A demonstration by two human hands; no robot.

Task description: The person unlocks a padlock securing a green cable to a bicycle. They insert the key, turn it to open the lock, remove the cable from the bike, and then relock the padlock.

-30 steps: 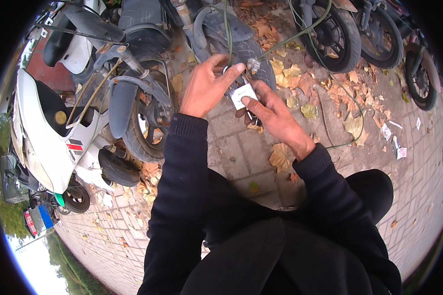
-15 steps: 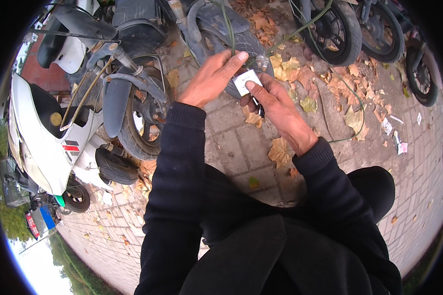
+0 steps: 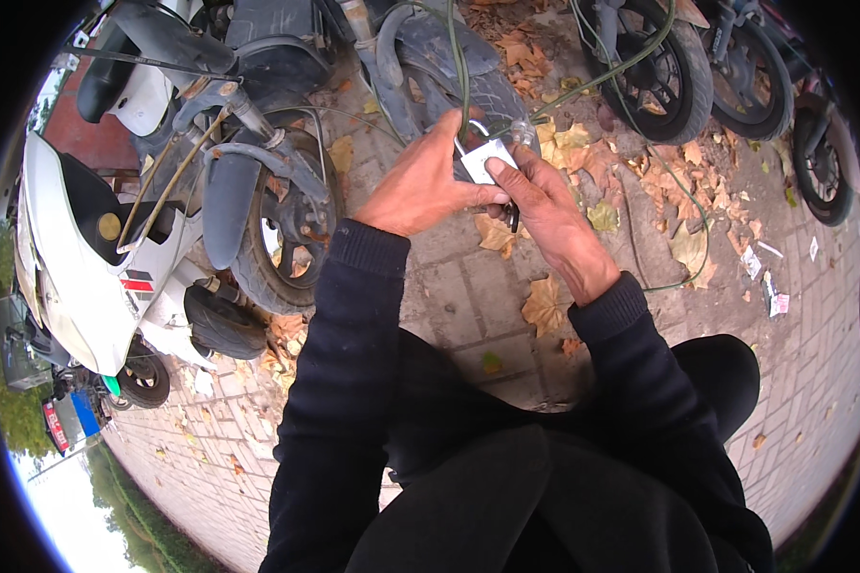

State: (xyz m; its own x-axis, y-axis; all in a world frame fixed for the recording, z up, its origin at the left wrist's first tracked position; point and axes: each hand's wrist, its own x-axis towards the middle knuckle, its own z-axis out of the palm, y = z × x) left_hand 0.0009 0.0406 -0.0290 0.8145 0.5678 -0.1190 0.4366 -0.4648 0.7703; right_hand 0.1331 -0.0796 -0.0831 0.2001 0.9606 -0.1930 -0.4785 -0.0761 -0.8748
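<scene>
In front of me is a silver padlock (image 3: 485, 160) with its curved shackle at the upper left. My right hand (image 3: 551, 205) grips it, the thumb pressed on its face. A dark key-like piece (image 3: 514, 218) hangs below the lock by the right fingers. My left hand (image 3: 420, 181) closes around the lock's left side, its thumb reaching under the lock's lower edge; its other fingers are partly hidden. A green cable (image 3: 462, 67) runs down from the top to the shackle and left fingers. Behind the lock is a clear fitting (image 3: 523, 131), partly covered by the right hand.
A motorbike tyre (image 3: 492, 86) stands just beyond my hands. On the left are a white scooter (image 3: 86, 277) and a grey front wheel (image 3: 282, 258); more wheels (image 3: 683, 86) line the far right. Dry leaves (image 3: 545, 304) lie on the paving, and a loose green cable (image 3: 707, 229) curves there.
My left thumb has moved from above the padlock down to its lower edge. The lock has tilted, and its shackle now shows. The view has shifted slightly.
</scene>
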